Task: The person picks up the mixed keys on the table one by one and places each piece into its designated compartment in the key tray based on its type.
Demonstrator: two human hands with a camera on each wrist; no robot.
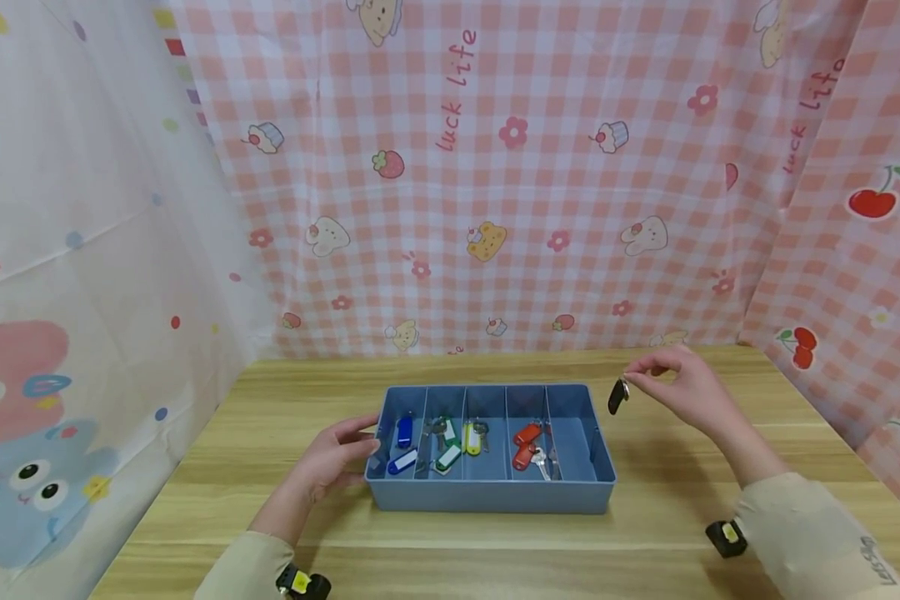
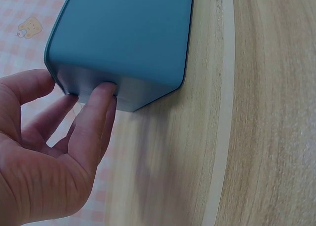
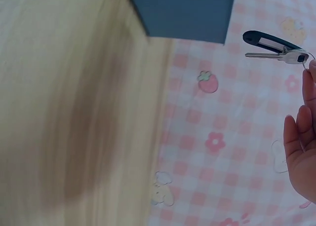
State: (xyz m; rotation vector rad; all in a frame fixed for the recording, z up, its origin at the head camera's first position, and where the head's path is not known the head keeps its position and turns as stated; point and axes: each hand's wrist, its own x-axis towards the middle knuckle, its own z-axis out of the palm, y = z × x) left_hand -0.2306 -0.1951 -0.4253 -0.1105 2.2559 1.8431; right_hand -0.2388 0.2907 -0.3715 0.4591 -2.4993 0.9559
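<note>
Pinched between the fingertips of my right hand [image 1: 682,387] hangs a black key tag [image 1: 617,397] on a ring, just past the tray's right end. The right wrist view shows a silver key [image 3: 276,56] alongside that tag. My left hand [image 1: 337,458] touches the left end of a blue-grey divided tray [image 1: 491,497], its fingertips against the end wall in the left wrist view. Inside, from left to right, lie blue key tags [image 1: 404,432], green key tags [image 1: 448,455], a yellow key tag [image 1: 472,439] and red key tags [image 1: 524,456] with keys. The rightmost compartment's floor is bare.
The tray stands on a light wood-grain table [image 1: 270,433]. Behind the table hangs a pink checked cloth [image 1: 435,200], which continues down the right side. A pale cloth [image 1: 120,250] with cartoon figures covers the left side.
</note>
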